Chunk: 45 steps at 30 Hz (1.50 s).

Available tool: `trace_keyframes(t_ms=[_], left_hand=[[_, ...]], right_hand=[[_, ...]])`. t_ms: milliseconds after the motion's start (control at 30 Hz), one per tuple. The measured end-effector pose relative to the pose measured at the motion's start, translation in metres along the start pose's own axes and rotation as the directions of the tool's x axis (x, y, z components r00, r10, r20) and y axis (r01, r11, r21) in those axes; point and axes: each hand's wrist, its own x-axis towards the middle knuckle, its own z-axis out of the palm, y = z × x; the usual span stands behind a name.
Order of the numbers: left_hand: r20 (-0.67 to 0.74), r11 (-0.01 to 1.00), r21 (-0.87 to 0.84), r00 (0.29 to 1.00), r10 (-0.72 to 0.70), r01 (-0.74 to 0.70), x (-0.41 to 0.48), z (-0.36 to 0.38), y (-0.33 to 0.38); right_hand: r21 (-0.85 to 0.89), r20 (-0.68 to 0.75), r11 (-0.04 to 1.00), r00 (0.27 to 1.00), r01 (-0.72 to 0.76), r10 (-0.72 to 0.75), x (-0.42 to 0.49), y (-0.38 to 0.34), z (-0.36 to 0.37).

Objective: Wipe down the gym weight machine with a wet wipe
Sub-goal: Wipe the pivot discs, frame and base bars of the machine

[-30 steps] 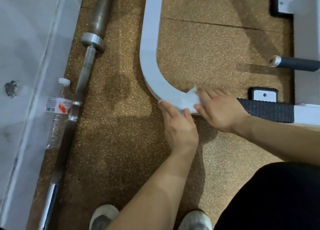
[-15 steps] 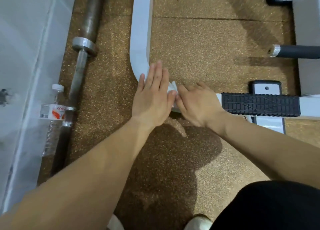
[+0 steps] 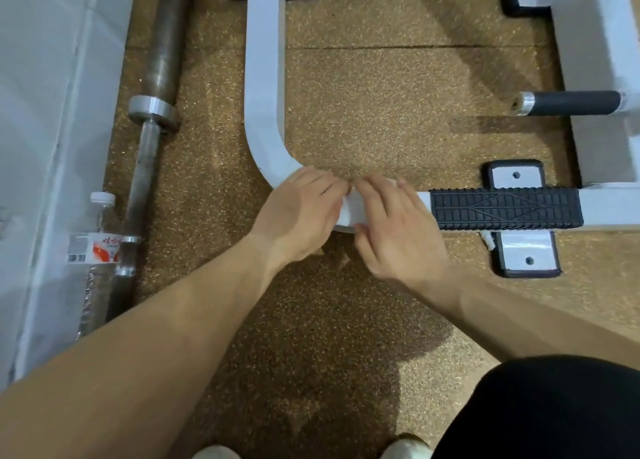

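Left grip and right grip side by side, palms down — both flat, outstretched, nearly touching.

Left hand slid down bend, perhaps onto wipe.

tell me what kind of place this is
Most likely a gym. A barbell lies on the speckled rubber floor, next to a white machine frame with a ribbed black tread and a padded handle.
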Motion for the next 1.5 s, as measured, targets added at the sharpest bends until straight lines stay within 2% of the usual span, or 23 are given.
trace_keyframes(t_ms=[67,200,300,400,467,567,700,833,933,1067,1133,1200,1267,1333,1433,1500], left_hand=[[0.083,0.999,0.051,0.996,0.015,-0.020,0.009,-0.012,-0.012],[0.178,0.993,0.119,0.984,-0.021,0.000,0.017,-0.030,-0.028],[0.193,0.991,0.108,0.977,-0.094,0.074,0.018,-0.019,-0.001],[0.119,0.996,0.007,0.989,-0.091,0.091,0.018,0.002,0.032],[0.095,0.996,-0.033,0.992,-0.083,0.087,0.016,0.001,0.029],[0.111,0.998,0.034,0.992,-0.059,0.056,0.008,-0.010,-0.005],[0.036,0.990,0.100,0.994,-0.105,0.101,-0.006,-0.016,-0.037],[0.076,0.980,0.103,0.981,-0.177,0.169,-0.010,-0.002,0.011],[0.047,0.976,0.087,0.978,-0.205,0.200,-0.018,0.013,0.038],[0.038,0.978,0.041,0.978,-0.205,0.204,-0.020,0.016,0.036],[0.032,0.982,0.055,0.982,-0.185,0.183,-0.023,0.015,0.032],[-0.008,0.978,0.068,0.981,-0.196,0.196,-0.027,0.022,0.031],[-0.041,0.959,0.052,0.960,-0.278,0.280,-0.027,0.025,0.035],[-0.041,0.937,0.064,0.939,-0.342,0.344,-0.027,0.027,0.042],[-0.076,0.925,0.116,0.932,-0.355,0.362,-0.027,0.035,0.046],[-0.136,0.898,0.113,0.902,-0.409,0.425,-0.027,0.042,0.053]], right_hand=[[-0.015,0.091,0.999,0.995,0.030,-0.029,0.011,-0.005,-0.002],[-0.020,0.251,0.999,0.968,-0.026,0.030,0.043,-0.018,-0.020],[-0.074,0.224,0.996,0.972,-0.050,0.065,0.032,-0.012,-0.019],[-0.120,0.149,0.986,0.980,-0.113,0.130,0.006,0.010,-0.015],[-0.099,0.144,0.987,0.979,-0.128,0.141,0.002,0.017,-0.018],[-0.095,0.202,0.995,0.979,-0.022,0.041,0.011,0.003,-0.020],[-0.034,0.309,0.996,0.948,0.086,-0.072,0.038,-0.020,-0.018],[-0.120,0.253,0.988,0.965,0.100,-0.066,0.019,-0.005,-0.012],[-0.182,0.255,0.977,0.965,0.113,-0.064,-0.004,0.017,-0.013],[-0.212,0.472,0.960,0.879,0.180,-0.061,-0.002,0.027,-0.031],[-0.223,0.524,0.951,0.849,0.216,-0.070,0.008,0.020,-0.034],[-0.233,0.491,0.952,0.869,0.197,-0.059,0.012,0.013,-0.026],[-0.236,0.434,0.960,0.900,0.150,-0.034,0.011,0.003,-0.015],[-0.242,0.326,0.963,0.945,0.117,-0.033,0.005,-0.004,0.000],[-0.257,0.189,0.958,0.979,0.124,-0.077,-0.004,-0.001,0.013],[-0.251,0.138,0.953,0.981,0.172,-0.140,-0.009,0.008,0.018]])
